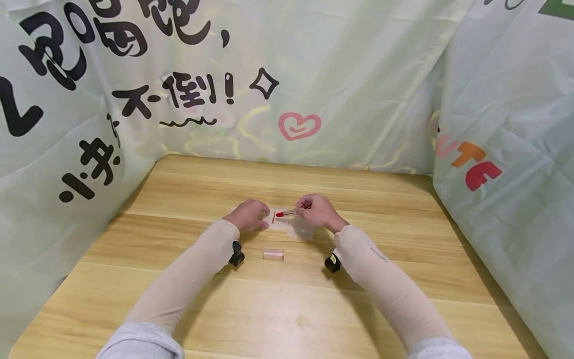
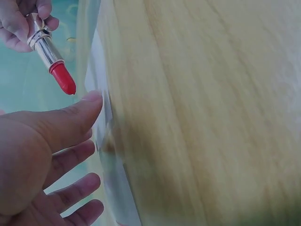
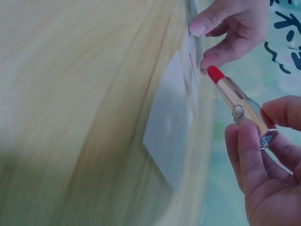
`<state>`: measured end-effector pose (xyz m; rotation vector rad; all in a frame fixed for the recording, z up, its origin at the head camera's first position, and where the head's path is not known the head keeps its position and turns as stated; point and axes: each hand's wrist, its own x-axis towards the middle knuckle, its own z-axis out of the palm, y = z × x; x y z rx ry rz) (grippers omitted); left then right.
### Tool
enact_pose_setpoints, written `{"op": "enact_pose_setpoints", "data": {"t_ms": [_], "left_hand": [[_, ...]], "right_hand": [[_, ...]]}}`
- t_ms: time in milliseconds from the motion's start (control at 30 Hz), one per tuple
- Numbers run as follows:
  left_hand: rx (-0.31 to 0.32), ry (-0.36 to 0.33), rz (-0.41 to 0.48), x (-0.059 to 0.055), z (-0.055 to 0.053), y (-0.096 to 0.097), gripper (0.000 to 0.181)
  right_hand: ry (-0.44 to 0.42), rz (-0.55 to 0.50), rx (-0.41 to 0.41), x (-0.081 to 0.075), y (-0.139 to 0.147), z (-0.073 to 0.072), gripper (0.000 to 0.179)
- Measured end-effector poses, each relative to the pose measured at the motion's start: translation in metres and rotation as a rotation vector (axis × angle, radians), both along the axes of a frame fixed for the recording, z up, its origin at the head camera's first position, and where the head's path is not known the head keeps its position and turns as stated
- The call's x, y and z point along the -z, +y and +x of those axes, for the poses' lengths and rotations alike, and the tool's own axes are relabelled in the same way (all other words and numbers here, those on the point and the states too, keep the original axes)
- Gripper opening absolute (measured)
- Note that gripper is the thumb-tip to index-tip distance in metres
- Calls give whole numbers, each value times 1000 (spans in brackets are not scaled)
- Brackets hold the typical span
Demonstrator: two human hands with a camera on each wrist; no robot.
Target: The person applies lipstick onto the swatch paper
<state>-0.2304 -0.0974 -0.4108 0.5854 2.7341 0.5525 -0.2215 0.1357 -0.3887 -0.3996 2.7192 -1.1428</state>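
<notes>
My right hand point(image 1: 319, 212) pinches a lipstick point(image 1: 288, 213) by its base between thumb and fingers. The red bullet point(image 3: 215, 73) is extended and points at my left hand point(image 1: 248, 215). Below it on the table lies white paper point(image 1: 281, 225) bearing one short red stroke point(image 1: 274, 217). A corner or second piece of paper point(image 3: 169, 122) stands out toward me on the right; which of the two cannot be told. At the paper's left side my left hand has its fingers spread and loosely bent, holding nothing. In the left wrist view its thumb is near the lipstick tip.
A pinkish clear cylinder point(image 1: 273, 255), perhaps the lipstick's cap, lies on its side on the wooden table point(image 1: 251, 309), nearer to me than the paper. Printed cloth point(image 1: 358, 89) hangs along the back and both sides. Black wrist cameras point(image 1: 333, 263) sit under both wrists.
</notes>
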Motion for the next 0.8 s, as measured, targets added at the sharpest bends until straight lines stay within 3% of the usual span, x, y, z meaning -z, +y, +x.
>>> {"op": "enact_pose_setpoints", "data": {"t_ms": [200,800], "left_hand": [[-11,-7,22,-5,2,3,43],[37,53,91,-1,7,20,41]], "right_hand": [[4,-32,23,-5,9,4,16],[29,-45,87,0,33,9,17]]}}
